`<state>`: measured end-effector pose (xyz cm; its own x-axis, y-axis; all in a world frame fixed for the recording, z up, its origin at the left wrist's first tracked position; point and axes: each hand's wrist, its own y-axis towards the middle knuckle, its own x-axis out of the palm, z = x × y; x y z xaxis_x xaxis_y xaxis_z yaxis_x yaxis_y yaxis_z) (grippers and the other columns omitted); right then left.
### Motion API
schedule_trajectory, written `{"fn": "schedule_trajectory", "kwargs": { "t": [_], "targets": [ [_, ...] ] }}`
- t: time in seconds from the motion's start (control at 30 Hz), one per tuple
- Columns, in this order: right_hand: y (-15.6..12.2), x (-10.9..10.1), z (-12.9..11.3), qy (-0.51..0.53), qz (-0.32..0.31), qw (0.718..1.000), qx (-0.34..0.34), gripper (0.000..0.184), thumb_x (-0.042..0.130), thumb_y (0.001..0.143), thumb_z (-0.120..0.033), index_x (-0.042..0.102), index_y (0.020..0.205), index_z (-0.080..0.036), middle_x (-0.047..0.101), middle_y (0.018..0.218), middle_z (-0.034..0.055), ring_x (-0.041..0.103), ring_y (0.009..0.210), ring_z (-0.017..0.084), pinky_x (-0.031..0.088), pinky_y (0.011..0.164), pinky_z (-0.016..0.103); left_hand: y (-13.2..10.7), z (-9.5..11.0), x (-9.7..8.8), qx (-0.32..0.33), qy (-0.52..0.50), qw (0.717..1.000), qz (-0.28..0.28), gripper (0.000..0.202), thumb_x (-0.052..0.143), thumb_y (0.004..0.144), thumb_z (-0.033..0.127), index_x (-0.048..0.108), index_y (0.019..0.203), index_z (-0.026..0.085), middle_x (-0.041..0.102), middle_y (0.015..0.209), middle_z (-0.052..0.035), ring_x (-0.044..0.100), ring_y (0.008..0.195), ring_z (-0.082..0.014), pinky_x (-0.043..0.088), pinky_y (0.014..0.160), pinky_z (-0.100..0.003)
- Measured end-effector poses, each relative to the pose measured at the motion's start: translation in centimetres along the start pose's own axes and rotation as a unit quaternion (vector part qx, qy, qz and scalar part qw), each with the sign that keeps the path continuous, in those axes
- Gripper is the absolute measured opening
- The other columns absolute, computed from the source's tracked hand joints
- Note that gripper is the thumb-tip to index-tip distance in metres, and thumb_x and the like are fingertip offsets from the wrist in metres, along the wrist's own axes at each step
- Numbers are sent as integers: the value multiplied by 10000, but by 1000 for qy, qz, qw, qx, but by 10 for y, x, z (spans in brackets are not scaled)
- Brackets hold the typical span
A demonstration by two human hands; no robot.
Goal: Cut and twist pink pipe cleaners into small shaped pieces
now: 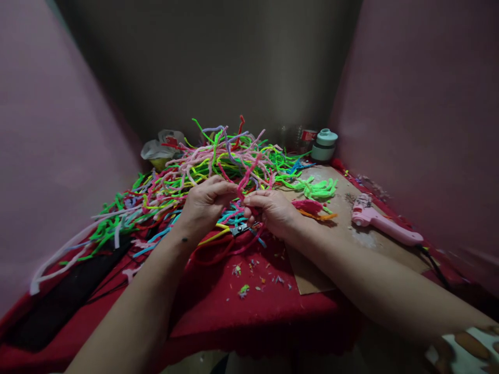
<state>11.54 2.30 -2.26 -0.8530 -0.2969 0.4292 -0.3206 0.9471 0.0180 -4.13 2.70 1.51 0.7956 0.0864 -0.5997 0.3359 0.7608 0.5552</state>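
Red-draped counter (210, 306) is carrying a heap of multicoloured fuzzy stems (222, 161); before the heap, the left hand (208, 202) and the right hand (275, 210) are pinching a bright pink stem (245, 181) between fingertips. Keeping both pinches close together is probably steadying the work.

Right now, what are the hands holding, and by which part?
Left hand and right hand pinch a pink fuzzy strand just below its raised part; the exact spot is hidden.
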Motion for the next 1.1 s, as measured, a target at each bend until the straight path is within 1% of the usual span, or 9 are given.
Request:
{"fn": "schedule_trajectory", "kwargs": {
  "t": [0.1, 0.27, 0.53, 0.6, 0.7, 0.8, 0.87, 0.93, 1.1],
  "targets": [
    [-1, -1, -2, -18, -27, 999, 1, 75, 620, 624, -177, 580, 601, -117, 570, 468, -19, 477, 368, 74, 417, 390, 206, 2, -3, -6, 146, 157, 977, -11, 194, 546, 800, 238, 655, 657, 166, 509, 729, -21, 472, 678, -115, 367, 595, -235],
    [-1, -4, -3, -52, -60, 997, -5, 84, 609, 637, -173, 579, 580, -119, 566, 468, -13, 470, 374, 79, 407, 381, 212, 1, 6, -16, 232, 261, 933, -88, 228, 477, 862, 237, 623, 703, 161, 534, 761, -38, 452, 731, -142, 362, 651, -260],
    [-7, 1, -8, -198, -66, 977, -39, 106, 570, 668, -186, 558, 574, -139, 560, 468, -12, 472, 402, 91, 373, 429, 218, 0, 16, -19, 91, 162, 973, -136, 198, 570, 784, 247, 597, 616, 147, 503, 599, -5, 424, 616, -123, 313, 578, -248],
    [-11, 5, -7, -313, -34, 940, -128, 120, 534, 692, -165, 554, 576, -143, 543, 486, -11, 462, 449, 88, 364, 473, 219, -1, 15, -18, -54, 55, 984, -158, 199, 608, 739, 277, 592, 591, 144, 456, 540, 15, 392, 528, -94, 281, 509, -229],
    [-18, 9, -4, -486, 26, 809, -331, 168, 478, 748, -148, 549, 596, -145, 531, 543, 7, 461, 525, 100, 362, 542, 238, -1, 8, -14, -271, -177, 927, -189, 202, 649, 672, 293, 574, 570, 136, 429, 488, 26, 364, 441, -70, 255, 445, -214],
    [-23, 9, -4, -563, 28, 686, -460, 187, 438, 785, -136, 540, 629, -147, 566, 598, 44, 488, 583, 130, 385, 598, 269, -1, 0, -7, -335, -381, 832, -225, 169, 654, 608, 238, 560, 532, 120, 461, 472, 1, 412, 436, -88, 324, 456, -231],
    [-26, 9, -5, -566, 25, 652, -504, 182, 431, 797, -129, 531, 648, -158, 580, 617, 50, 494, 605, 139, 399, 628, 280, -2, 0, -4, -317, -455, 798, -235, 215, 638, 613, 225, 506, 475, 126, 433, 454, 4, 405, 437, -88, 354, 467, -241],
    [-27, 10, -7, -532, 35, 677, -508, 168, 441, 805, -127, 526, 667, -170, 571, 622, 36, 494, 612, 135, 406, 641, 276, -2, 5, -6, -301, -448, 814, -215, 225, 645, 639, 242, 517, 495, 126, 447, 463, 9, 402, 434, -82, 356, 462, -232],
    [-28, 16, -11, -351, 43, 859, -370, 114, 498, 829, -203, 567, 742, -176, 575, 681, 11, 518, 643, 115, 425, 646, 248, -3, 23, -20, -159, -260, 952, -22, 154, 709, 663, 257, 630, 745, 153, 585, 681, 2, 512, 589, -97, 417, 556, -209]
  ]
}}
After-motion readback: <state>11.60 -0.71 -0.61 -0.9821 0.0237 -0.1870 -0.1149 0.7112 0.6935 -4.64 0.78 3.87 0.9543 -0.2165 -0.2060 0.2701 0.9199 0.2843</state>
